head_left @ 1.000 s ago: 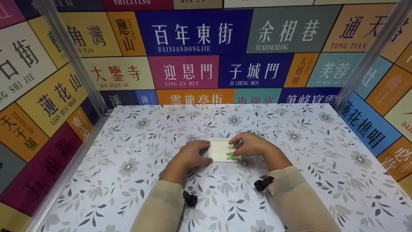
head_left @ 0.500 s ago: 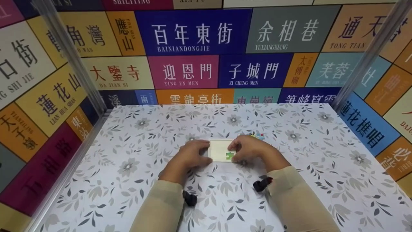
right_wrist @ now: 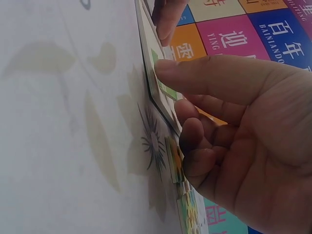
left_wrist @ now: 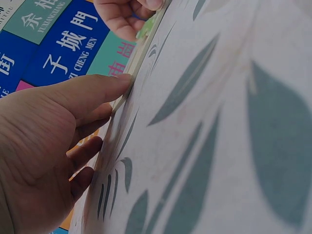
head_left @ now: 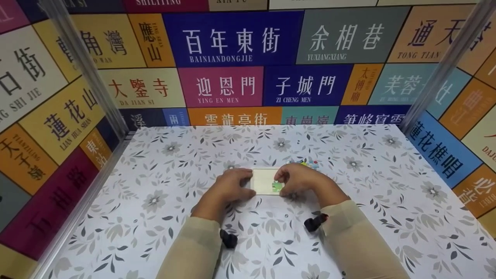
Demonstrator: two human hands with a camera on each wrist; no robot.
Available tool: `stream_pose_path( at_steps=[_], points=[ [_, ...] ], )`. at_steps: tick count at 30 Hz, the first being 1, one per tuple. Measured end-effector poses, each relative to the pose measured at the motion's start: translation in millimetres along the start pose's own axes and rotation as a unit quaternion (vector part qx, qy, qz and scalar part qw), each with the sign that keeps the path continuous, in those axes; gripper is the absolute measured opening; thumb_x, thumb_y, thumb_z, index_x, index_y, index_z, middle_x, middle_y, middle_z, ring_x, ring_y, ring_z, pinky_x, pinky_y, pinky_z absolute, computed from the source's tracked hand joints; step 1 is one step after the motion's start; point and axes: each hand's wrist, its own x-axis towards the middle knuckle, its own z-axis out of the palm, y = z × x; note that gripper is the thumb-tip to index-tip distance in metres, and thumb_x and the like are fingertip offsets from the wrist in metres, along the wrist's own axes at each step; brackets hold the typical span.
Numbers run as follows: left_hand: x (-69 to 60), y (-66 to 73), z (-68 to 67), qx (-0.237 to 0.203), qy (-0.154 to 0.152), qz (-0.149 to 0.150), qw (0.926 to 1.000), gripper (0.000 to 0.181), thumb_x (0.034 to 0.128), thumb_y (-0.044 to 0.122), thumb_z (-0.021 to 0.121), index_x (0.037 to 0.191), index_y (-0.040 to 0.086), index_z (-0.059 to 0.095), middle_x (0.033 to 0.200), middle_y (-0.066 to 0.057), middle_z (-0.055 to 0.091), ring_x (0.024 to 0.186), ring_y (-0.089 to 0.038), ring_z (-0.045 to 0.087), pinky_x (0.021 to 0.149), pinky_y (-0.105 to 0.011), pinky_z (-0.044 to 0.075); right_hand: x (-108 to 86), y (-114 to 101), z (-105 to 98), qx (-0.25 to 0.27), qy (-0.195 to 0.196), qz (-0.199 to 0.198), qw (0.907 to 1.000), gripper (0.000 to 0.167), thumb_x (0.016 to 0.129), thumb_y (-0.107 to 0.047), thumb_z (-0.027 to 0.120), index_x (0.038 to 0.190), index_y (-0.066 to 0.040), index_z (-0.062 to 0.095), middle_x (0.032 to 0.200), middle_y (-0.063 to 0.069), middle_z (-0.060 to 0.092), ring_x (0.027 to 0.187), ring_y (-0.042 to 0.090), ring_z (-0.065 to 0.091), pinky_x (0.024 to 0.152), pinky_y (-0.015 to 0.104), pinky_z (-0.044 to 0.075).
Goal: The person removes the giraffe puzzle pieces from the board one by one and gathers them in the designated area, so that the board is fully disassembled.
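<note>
A small pale puzzle tray (head_left: 262,179) lies flat on the table. In its lower right corner is a green jigsaw piece (head_left: 276,187). My left hand (head_left: 228,186) holds the tray's left end, thumb on the near edge and a finger at the far edge. At the right end, my right hand (head_left: 304,180) has its thumb on the green piece, which the right wrist view shows up close, with curled fingers beside it. Part of the piece and the tray's right edge are hidden behind this hand.
Several loose colourful jigsaw pieces (head_left: 312,163) lie just behind the right hand, partly covered by it. The table (head_left: 155,240) wears a white cloth with grey leaves and flowers. Walls of coloured sign panels (head_left: 232,38) stand at the back and sides.
My right hand has lowered and closed in around the green piece at the tray's right end, uncovering more loose pieces behind. The left hand and tray stay where they were.
</note>
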Motion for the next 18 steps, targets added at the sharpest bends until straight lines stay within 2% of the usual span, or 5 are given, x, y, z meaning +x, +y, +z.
stream_pose_path(
  at_steps=[5, 11, 15, 18],
  points=[
    [-0.4, 0.5, -0.4, 0.002, -0.002, -0.003, 1.0, 0.069, 0.0896, 0.038, 0.084, 0.153, 0.024, 0.061, 0.164, 0.004, 0.054, 0.16, -0.032, 0.039, 0.133, -0.055, 0.028, 0.0, -0.5, 1.7, 0.002, 0.0, -0.009, 1.0, 0.039, 0.08, -0.015, 0.092, 0.114, -0.017, 0.072, 0.106, 0.002, 0.07, 0.095, 0.018, 0.063, 0.088, 0.036, 0.053],
    [-1.3, 1.3, 0.2, -0.001, 0.006, -0.007, 1.0, 0.069, 0.0886, 0.037, 0.085, 0.152, 0.023, 0.063, 0.163, 0.003, 0.055, 0.159, -0.032, 0.041, 0.133, -0.054, 0.03, -0.5, -1.0, 3.1, 0.003, -0.001, -0.015, 0.9999, 0.036, 0.082, -0.013, 0.089, 0.114, -0.015, 0.073, 0.104, 0.001, 0.07, 0.092, 0.016, 0.062, 0.084, 0.032, 0.053],
    [-1.8, 2.3, 0.3, -0.001, 0.007, -0.011, 0.9999, 0.069, 0.0884, 0.038, 0.085, 0.152, 0.024, 0.063, 0.163, 0.004, 0.055, 0.159, -0.031, 0.041, 0.133, -0.054, 0.029, -1.7, -3.5, 3.5, 0.004, -0.002, -0.009, 0.9999, 0.035, 0.082, -0.014, 0.089, 0.114, -0.016, 0.074, 0.105, 0.001, 0.071, 0.092, 0.016, 0.062, 0.084, 0.032, 0.053],
    [-1.3, 2.2, 0.2, 0.0, 0.005, -0.015, 0.9999, 0.069, 0.0883, 0.039, 0.085, 0.152, 0.024, 0.062, 0.163, 0.004, 0.055, 0.159, -0.031, 0.04, 0.133, -0.055, 0.028, -2.4, -5.2, 2.9, 0.002, -0.001, 0.004, 1.0, 0.041, 0.081, -0.02, 0.093, 0.117, -0.017, 0.074, 0.107, 0.001, 0.071, 0.095, 0.017, 0.063, 0.087, 0.034, 0.054]
  ],
)
